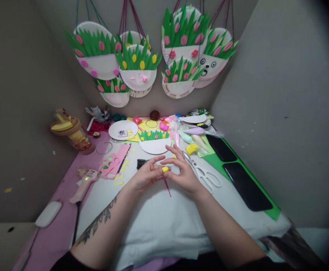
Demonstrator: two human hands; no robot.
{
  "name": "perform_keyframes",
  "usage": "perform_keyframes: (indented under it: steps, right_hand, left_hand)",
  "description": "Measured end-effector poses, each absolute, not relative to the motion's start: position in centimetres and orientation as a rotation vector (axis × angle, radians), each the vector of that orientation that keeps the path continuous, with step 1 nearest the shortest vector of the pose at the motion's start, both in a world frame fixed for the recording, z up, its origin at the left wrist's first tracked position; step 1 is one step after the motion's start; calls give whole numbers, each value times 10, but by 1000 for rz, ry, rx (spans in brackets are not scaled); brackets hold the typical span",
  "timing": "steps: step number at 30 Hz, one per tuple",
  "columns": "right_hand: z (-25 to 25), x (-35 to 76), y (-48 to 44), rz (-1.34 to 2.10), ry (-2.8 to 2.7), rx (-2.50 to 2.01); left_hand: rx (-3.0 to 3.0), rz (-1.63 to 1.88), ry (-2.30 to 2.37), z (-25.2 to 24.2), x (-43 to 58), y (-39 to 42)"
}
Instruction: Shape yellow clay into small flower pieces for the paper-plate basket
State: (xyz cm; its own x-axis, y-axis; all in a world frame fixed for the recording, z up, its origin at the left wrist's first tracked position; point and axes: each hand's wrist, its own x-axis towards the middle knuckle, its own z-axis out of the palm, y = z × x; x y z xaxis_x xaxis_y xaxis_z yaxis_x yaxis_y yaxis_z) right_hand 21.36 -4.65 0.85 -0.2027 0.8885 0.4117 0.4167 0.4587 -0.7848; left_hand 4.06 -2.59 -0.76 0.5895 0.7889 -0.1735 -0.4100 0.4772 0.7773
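A small yellow lump of clay [165, 169] is pinched between the fingertips of both hands, above the white-covered table. My left hand [150, 174] comes in from the left, thumb and index finger closed on the lump. On its other side, my right hand [182, 171] presses thumb and index finger to it while the other fingers spread outward. Below the hands lies a thin magenta stick [167, 188]. Just beyond them is a half paper plate [155, 146] with green paper grass and small tulips. A black object [142, 163] lies partly hidden behind my left hand.
White scissors [205, 174] lie right of my hands, near two dark phones [247, 186] on green sheet. Yellow clay [191, 148] and piping-shaped bags sit behind. At left are pink paper scraps [115, 161], a glue gun [85, 184] and a drink cup [76, 135]. Decorated plates [138, 79] hang above.
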Motion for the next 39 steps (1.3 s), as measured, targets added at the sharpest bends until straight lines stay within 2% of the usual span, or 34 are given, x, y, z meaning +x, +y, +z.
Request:
perform_keyframes:
  steps: [39]
  right_hand:
    - [8,211,-48,581,-1777,-1117]
  left_hand:
    - [759,789,550,-7,41,-27]
